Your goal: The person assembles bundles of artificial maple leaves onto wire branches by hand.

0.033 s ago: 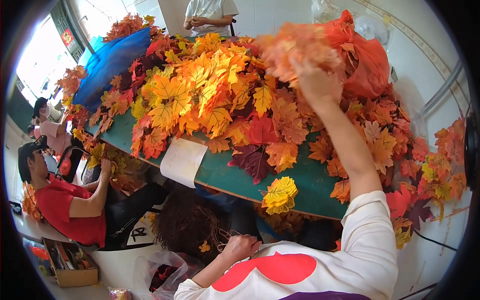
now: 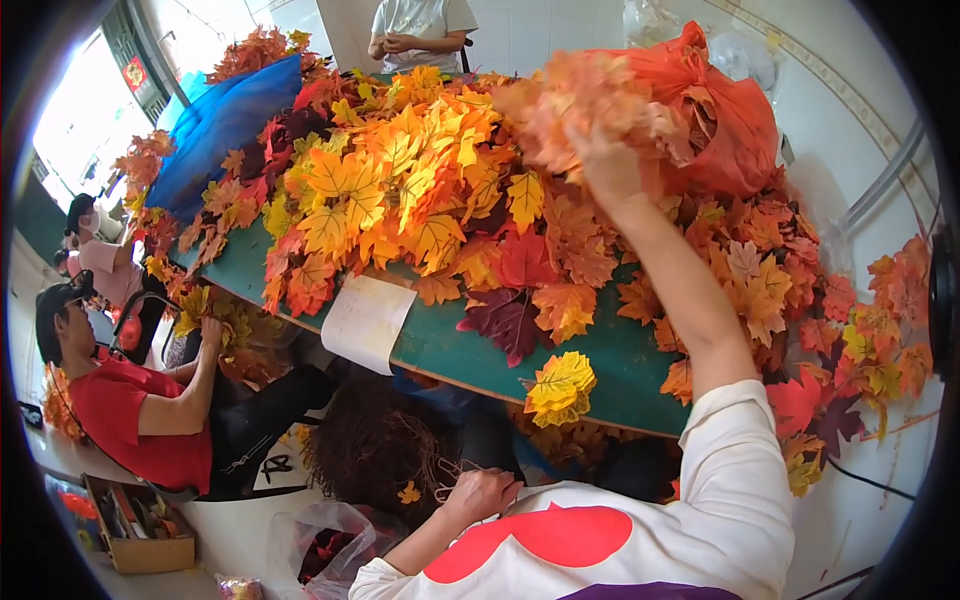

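My right hand point(image 2: 610, 165) is stretched out over the far right of the table, closed on a bunch of orange artificial maple leaves point(image 2: 560, 105). Motion blurs the leaves and hides the fingertips. Low by my lap, my left hand point(image 2: 483, 492) is curled closed, with thin brown stems point(image 2: 447, 478) looping out beside its fingers. A large tangle of dark brown stems point(image 2: 365, 445) lies left of that hand, below the table edge. A small stack of yellow leaves point(image 2: 561, 389) rests at the near edge of the green table point(image 2: 450, 350).
Yellow and orange leaves point(image 2: 400, 190) are heaped along the table. A tied red bag point(image 2: 740, 135) stands at the far right, a blue bag point(image 2: 225, 125) far left. A white sheet point(image 2: 367, 322) hangs over the near edge. A person in red point(image 2: 145, 410) sits at left; another person point(image 2: 425, 35) sits opposite.
My right hand and the orange leaves have shifted slightly left. My left hand has stayed in place.
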{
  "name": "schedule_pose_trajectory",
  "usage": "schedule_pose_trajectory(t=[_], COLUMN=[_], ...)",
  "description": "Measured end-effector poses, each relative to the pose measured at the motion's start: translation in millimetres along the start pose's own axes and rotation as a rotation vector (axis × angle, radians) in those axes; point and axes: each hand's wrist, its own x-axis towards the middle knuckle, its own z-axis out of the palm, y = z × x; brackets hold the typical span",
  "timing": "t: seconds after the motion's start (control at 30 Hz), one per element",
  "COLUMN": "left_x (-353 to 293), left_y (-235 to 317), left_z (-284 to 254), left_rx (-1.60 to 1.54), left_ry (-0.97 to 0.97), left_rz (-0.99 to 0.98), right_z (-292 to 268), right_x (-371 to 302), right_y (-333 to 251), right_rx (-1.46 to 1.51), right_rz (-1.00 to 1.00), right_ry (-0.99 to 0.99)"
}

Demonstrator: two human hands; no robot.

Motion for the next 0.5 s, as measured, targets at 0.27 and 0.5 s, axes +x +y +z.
schedule_pose_trajectory(t=[0.27,0.5], left_x=[-19,-18], left_y=[-1,-3], left_z=[-5,-7], left_rx=[-0.080,-0.064], left_ry=[0.050,0.044], left_rz=[-0.046,-0.002], right_z=[37,20], right_x=[-36,-25], right_y=[-89,-88], right_rx=[0.306,0.274], right_rz=[0.153,0.078], right_ry=[-0.281,-0.214])
